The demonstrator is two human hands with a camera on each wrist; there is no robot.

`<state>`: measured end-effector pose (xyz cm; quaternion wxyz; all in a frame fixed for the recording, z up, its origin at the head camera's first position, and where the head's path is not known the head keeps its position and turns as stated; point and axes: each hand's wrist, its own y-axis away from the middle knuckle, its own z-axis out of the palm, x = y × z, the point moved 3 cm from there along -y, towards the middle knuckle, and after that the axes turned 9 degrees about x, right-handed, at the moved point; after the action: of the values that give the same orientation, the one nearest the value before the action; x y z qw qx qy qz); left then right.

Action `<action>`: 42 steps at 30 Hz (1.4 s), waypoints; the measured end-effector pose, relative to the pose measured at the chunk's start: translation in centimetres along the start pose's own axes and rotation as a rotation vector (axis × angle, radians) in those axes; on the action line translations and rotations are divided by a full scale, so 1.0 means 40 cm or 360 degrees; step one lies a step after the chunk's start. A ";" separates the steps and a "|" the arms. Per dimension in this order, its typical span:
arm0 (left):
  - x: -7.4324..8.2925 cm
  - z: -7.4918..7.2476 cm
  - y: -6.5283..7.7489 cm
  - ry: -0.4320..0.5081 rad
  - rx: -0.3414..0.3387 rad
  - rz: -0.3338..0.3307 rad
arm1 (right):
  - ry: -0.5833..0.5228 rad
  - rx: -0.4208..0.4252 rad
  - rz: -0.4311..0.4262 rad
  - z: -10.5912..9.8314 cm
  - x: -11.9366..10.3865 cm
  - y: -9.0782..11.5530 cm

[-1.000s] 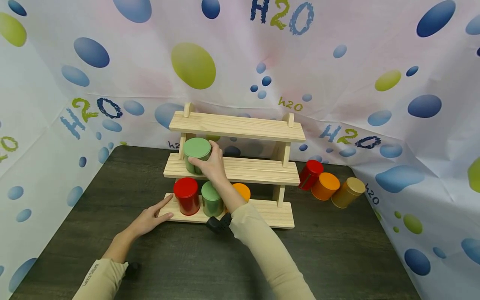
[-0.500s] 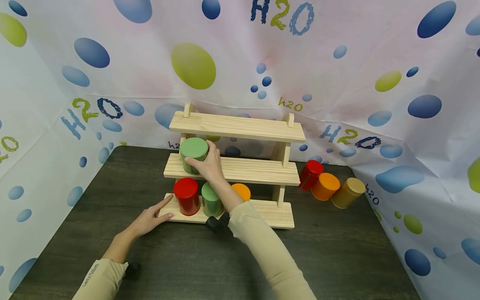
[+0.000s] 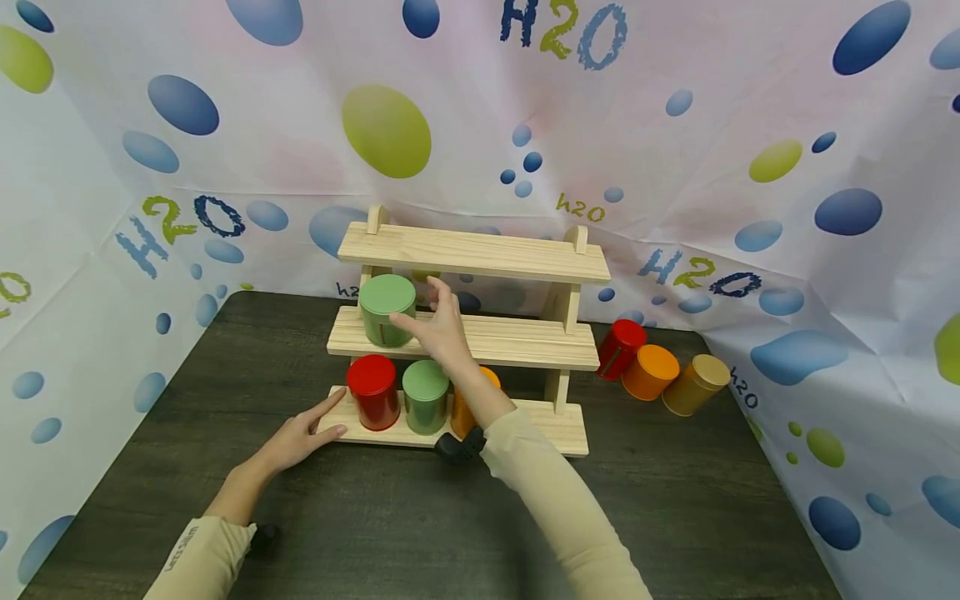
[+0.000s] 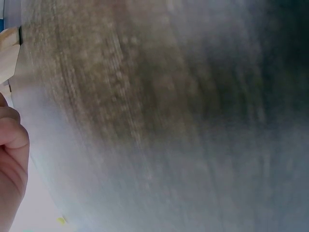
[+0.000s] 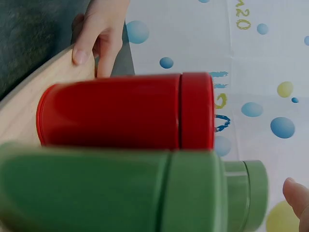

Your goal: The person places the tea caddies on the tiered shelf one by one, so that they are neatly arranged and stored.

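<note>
In the head view, my right hand [image 3: 442, 332] has its thumb and fingers spread just right of a green lidded canister [image 3: 387, 312], which stands upright at the left end of the middle shelf. The thumb tip overlaps the canister's side. My left hand [image 3: 296, 437] holds the left end of the wooden shelf rack [image 3: 540, 425] at the bottom board, thumb at the front edge. Along that board stand a red canister [image 3: 373, 393], a smaller green canister [image 3: 425, 398] and an orange canister [image 3: 463, 408], partly hidden by my right forearm.
Right of the rack, another red canister [image 3: 622, 348], a second orange canister [image 3: 650, 372] and a gold canister [image 3: 696, 385] stand on the dark table [image 3: 360, 533]. A patterned sheet [image 3: 465, 100] hangs behind and at both sides.
My right hand has let go of the green canister on the middle shelf and drawn back to the right. Before that, the canister slid slightly left. My left hand stays in place.
</note>
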<state>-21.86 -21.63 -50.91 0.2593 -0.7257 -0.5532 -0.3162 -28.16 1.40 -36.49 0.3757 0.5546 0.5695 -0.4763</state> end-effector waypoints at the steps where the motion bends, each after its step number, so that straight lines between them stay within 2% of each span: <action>1: 0.000 0.000 0.000 -0.0003 -0.0002 0.0000 | 0.0008 -0.0005 -0.0011 -0.007 -0.002 0.000; 9: -0.006 0.001 0.000 0.0005 -0.0013 -0.0012 | 0.0010 0.0016 -0.0056 -0.064 -0.012 0.012; 20: -0.003 0.002 0.001 0.0000 -0.0004 -0.0007 | -0.0083 -0.0046 -0.0154 -0.132 0.026 0.031; 25: -0.003 0.002 0.000 0.0002 -0.0005 0.0002 | -0.0034 -0.0053 -0.0224 -0.164 0.041 0.033; 30: -0.003 0.001 -0.002 0.0009 -0.0003 0.0012 | 0.0037 0.0011 -0.0230 -0.209 0.054 0.028; 37: -0.004 0.001 -0.002 0.0007 0.0001 0.0015 | 0.0008 0.0113 -0.0220 -0.269 0.086 0.029; 42: -0.003 0.001 -0.002 0.0018 0.0003 0.0011 | 0.0072 0.0232 -0.0223 -0.316 0.110 0.039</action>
<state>-21.97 -21.65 -51.03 0.2643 -0.7257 -0.5495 -0.3187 -25.80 14.63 -37.57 0.2871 0.5498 0.5792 -0.5290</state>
